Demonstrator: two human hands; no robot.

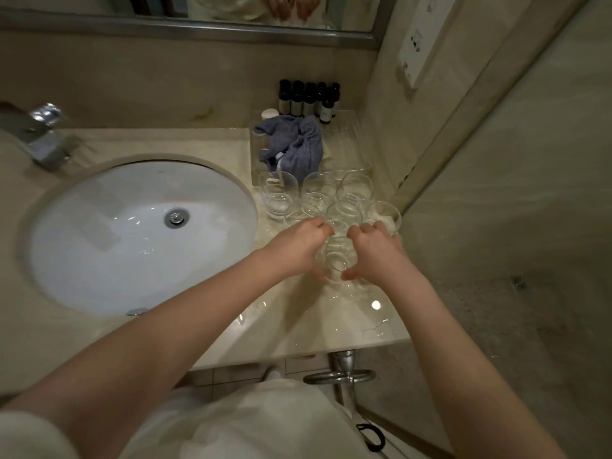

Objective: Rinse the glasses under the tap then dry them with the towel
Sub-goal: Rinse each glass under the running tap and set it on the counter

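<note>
A pale marble counter [308,326] runs along a bathroom wall beneath a framed mirror [198,24], with a white oval sink [99,233] set into it and a chrome tap [43,134] at the far left. To the right of the sink, near the wall, sits a clear tray [351,150] holding a crumpled blue-grey towel [294,147]; a row of small dark bottles [309,99] stands at its back.

In front of the tray a cluster of clear glasses [344,207] stands upright on the counter, close together. Both hands reach into the near edge of this cluster. The left hand [298,246] and the right hand [376,253] flank a single glass [336,260], their fingers curled; the thumbs lie against its near side. The glass seems gripped from both sides, though its transparency makes the exact contact hard to tell. It is low over the counter, well right of the sink and apart from the tap.

Below the counter edge a chrome fitting [344,376] shows.
</note>
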